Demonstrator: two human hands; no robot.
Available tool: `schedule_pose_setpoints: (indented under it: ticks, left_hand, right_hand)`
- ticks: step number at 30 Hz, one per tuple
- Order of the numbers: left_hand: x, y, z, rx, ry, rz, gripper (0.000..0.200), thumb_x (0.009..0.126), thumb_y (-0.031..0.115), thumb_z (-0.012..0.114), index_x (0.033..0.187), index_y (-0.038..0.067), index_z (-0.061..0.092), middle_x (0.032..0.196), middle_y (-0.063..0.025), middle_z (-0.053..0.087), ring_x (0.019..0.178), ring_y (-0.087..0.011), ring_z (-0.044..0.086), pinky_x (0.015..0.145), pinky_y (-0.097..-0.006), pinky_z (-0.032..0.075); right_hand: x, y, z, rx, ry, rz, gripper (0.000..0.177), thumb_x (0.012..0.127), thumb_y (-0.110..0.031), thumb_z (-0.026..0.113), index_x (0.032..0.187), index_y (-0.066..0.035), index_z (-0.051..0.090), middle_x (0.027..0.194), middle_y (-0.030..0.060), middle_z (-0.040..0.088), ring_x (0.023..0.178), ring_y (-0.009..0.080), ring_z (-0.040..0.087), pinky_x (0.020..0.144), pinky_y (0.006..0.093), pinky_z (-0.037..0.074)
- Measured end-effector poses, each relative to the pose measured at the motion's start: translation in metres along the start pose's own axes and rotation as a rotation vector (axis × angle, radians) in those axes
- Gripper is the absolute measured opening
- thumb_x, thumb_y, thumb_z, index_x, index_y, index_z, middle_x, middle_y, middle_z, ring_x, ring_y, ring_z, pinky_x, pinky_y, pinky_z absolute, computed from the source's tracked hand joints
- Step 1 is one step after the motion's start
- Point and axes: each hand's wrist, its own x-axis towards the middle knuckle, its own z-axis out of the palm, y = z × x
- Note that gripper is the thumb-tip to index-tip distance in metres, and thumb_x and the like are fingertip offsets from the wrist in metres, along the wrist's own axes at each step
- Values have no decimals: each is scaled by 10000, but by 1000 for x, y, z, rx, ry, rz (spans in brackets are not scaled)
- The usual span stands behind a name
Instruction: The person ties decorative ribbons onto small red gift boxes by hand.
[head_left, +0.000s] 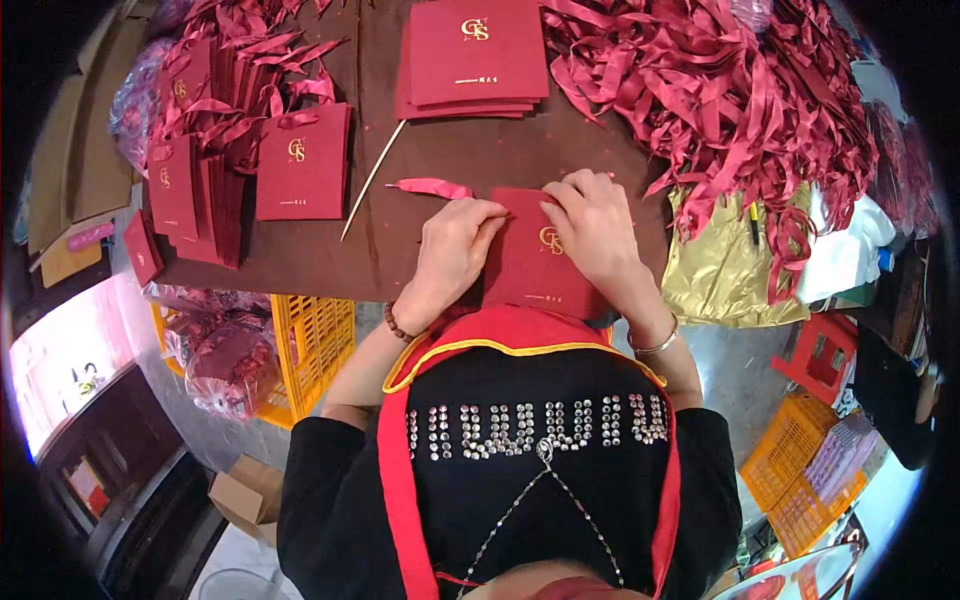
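A dark red paper bag (530,265) with gold lettering lies at the table's front edge, against the red apron. My left hand (462,245) pinches its upper left corner, where a pink ribbon (432,187) sticks out to the left. Over the bag's upper right part rests my right hand (597,225), fingers curled at the top edge; what they hold is hidden. A stack of flat red bags (478,55) lies behind, with a thin stick (373,180) to its left. To the right is a large heap of pink ribbons (710,90).
Red bags with ribbon handles (303,165) stand at the left. A gold bag (715,265) and white plastic (845,245) lie right. Below the table are yellow crates (315,345), (790,450) and a red stool (820,355).
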Motion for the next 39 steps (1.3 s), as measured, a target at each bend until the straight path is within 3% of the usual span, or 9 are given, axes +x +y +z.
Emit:
schedule_pose_setpoints:
  ticks: [1,3,7,16,29,33,39]
  left_hand:
    - [2,2,0,29,-26,39,111,805,51,623,904,5,643,825,-147,629,775,-286,620,675,-343,489]
    - [4,3,1,60,-50,73,105,798,46,626,893,6,644,809,-147,617,765,-290,607,667,-350,482]
    - [9,7,7,52,25,112,95,785,40,635,875,8,635,776,-145,591,740,-303,583,653,-362,468]
    - [15,4,12,69,70,138,62,791,50,631,838,15,610,759,-139,585,724,-313,579,642,-377,465]
    - [18,14,9,118,34,167,53,770,34,623,806,19,587,727,-141,571,707,-325,568,630,-397,452]
    - [20,17,8,123,19,183,48,767,29,618,786,16,575,728,-144,570,707,-330,566,624,-404,449]
    - [24,29,7,313,-50,265,42,735,6,574,745,5,533,728,-161,551,713,-335,543,647,-418,443]
  right_hand:
    - [3,1,-3,1,-1,-1,153,810,-156,621,939,-76,637,864,75,584,826,268,560,743,386,419]
    - [10,8,-6,102,-251,66,167,834,-182,600,927,-46,628,839,125,621,801,302,598,718,391,445]
    - [24,21,-15,341,-494,220,230,870,-215,553,959,-11,611,906,162,646,861,325,618,745,370,470]
    - [25,34,-2,608,-549,203,277,891,-157,536,1078,39,595,945,117,653,901,158,602,812,282,454]
    - [21,31,-8,708,-569,294,280,896,-128,533,1105,50,587,948,60,644,876,90,566,790,249,454]
    - [16,36,-4,888,-584,323,280,902,-99,526,1132,53,571,966,38,631,875,75,553,782,235,453]
    - [15,34,-5,941,-587,304,280,902,-89,520,1137,56,564,974,43,628,882,80,555,790,234,451]
